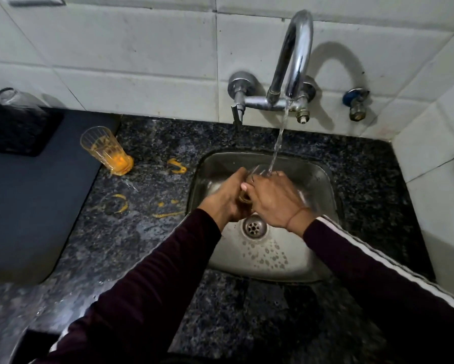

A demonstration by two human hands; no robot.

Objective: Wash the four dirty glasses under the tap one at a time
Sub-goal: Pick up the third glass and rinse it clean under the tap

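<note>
Over the steel sink (317,177) my left hand (227,197) and my right hand (274,199) both grip one clear glass (257,170), tilted with its rim toward the tap. Its orange-stained base shows between my hands. Water runs from the chrome tap (296,56) onto the rim and my right fingers. A dirty ribbed glass (106,151) with orange dregs stands upright on the counter to the left. Two clear glasses (4,97) stand on a dark mat at the far left edge.
Orange ring stains (117,203) and smears mark the wet granite counter (147,232) left of the sink. A dark grey mat (24,206) covers the left side. A small valve (355,105) sticks out of the tiled wall at right. The drain (253,227) lies below my hands.
</note>
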